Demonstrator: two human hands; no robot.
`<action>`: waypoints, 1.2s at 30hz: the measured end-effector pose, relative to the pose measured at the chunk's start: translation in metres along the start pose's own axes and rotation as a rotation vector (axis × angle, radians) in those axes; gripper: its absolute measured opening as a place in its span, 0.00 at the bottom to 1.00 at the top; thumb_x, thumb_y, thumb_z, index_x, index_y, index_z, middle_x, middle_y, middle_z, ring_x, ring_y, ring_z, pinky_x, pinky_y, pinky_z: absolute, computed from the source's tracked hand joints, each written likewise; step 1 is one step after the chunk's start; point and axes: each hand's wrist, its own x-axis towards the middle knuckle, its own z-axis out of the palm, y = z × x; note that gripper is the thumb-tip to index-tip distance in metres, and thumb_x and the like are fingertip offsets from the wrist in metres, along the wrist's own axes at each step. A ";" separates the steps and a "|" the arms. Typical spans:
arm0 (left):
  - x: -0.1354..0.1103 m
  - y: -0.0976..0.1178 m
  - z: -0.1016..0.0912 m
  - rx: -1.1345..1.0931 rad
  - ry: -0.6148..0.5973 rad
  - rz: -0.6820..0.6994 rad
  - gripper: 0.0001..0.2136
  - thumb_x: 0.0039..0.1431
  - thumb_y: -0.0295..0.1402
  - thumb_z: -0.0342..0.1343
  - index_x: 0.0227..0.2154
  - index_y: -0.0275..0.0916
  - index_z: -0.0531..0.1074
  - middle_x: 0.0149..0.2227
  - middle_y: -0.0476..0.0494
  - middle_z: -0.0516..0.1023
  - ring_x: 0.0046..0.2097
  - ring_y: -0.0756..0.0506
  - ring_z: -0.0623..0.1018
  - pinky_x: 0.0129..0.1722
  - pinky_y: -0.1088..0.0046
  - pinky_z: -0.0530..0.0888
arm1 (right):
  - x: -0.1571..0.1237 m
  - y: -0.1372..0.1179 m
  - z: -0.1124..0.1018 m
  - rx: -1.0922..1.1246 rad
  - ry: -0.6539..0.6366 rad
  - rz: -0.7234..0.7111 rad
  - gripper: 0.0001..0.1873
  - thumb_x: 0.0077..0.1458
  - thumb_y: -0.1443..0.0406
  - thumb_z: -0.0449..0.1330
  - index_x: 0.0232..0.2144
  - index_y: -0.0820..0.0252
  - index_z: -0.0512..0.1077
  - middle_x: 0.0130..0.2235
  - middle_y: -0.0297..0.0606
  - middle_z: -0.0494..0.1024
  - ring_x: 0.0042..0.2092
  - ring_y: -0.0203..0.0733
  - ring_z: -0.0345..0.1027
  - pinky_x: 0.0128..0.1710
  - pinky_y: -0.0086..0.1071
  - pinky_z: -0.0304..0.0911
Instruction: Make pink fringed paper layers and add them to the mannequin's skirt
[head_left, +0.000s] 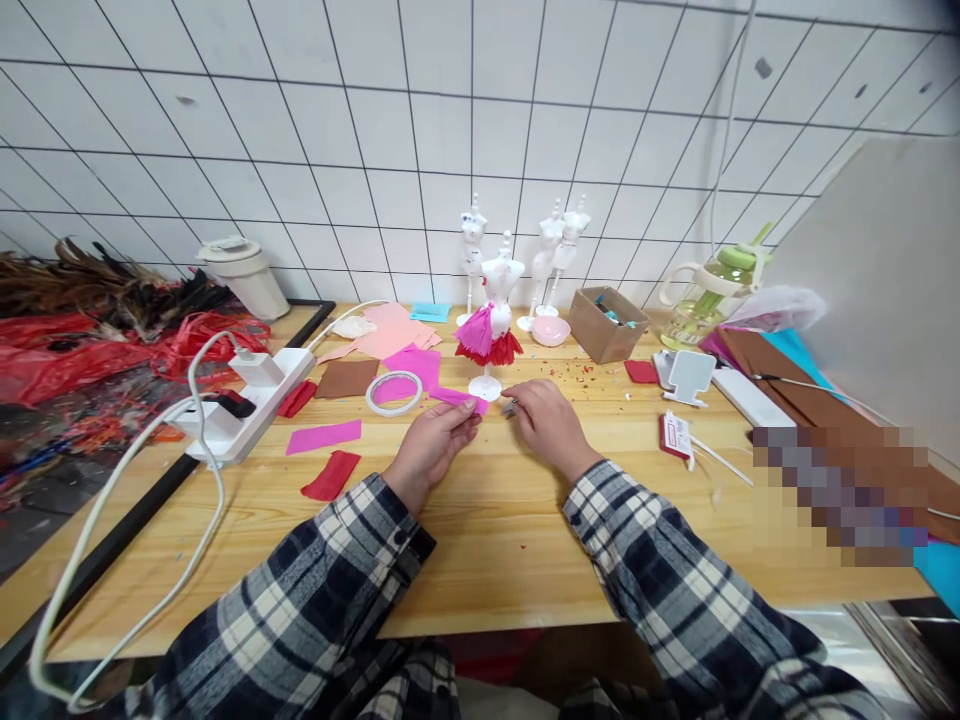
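Observation:
My left hand (439, 445) is closed, pinching a magenta strip of crepe paper (450, 398) between thumb and fingers. Facing it, my right hand (549, 418) is curled closed around a small dark, metallic-looking thing (511, 408), mostly hidden by the fingers. Just beyond both hands stands a small white dress-form mannequin (502, 280). Its skirt has a magenta paper piece (475, 328) over a red fringed layer (504, 349). To the left of my left hand lie a roll of white tape (373, 398), a loose magenta strip (324, 437) and a red piece (331, 475).
Several more mannequins (550, 245) stand by the tiled wall, near a pink bowl (550, 331) and a cardboard box (609, 330). A power strip (251, 420) with looping cables is at left. On the right are a phone stand (690, 378) and a green-lidded bottle (701, 295).

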 end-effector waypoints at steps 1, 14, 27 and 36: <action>0.002 0.001 -0.001 0.009 0.015 0.007 0.12 0.44 0.33 0.71 0.30 0.35 0.76 0.30 0.47 0.78 0.32 0.53 0.76 0.33 0.80 0.73 | 0.001 0.004 0.004 -0.034 -0.071 0.012 0.19 0.63 0.69 0.50 0.53 0.60 0.73 0.54 0.45 0.75 0.57 0.47 0.63 0.58 0.41 0.57; 0.007 -0.006 -0.003 0.040 0.045 0.115 0.19 0.33 0.39 0.75 0.28 0.35 0.78 0.29 0.47 0.77 0.31 0.54 0.73 0.32 0.79 0.71 | -0.001 -0.005 -0.006 -0.075 -0.132 0.223 0.04 0.61 0.65 0.56 0.38 0.57 0.71 0.40 0.41 0.78 0.41 0.44 0.70 0.38 0.32 0.58; 0.011 -0.009 -0.001 -0.008 0.015 0.130 0.17 0.35 0.37 0.75 0.27 0.34 0.78 0.28 0.49 0.77 0.30 0.55 0.72 0.33 0.80 0.69 | -0.003 -0.006 0.002 0.358 -0.074 0.331 0.15 0.66 0.58 0.48 0.36 0.55 0.72 0.39 0.41 0.81 0.43 0.45 0.74 0.43 0.36 0.62; 0.008 -0.008 0.002 0.028 0.011 0.149 0.18 0.34 0.38 0.75 0.27 0.34 0.78 0.27 0.49 0.75 0.28 0.55 0.70 0.31 0.78 0.67 | 0.004 0.010 -0.001 1.311 0.217 0.694 0.23 0.53 0.44 0.60 0.36 0.57 0.72 0.36 0.40 0.82 0.36 0.42 0.76 0.39 0.35 0.69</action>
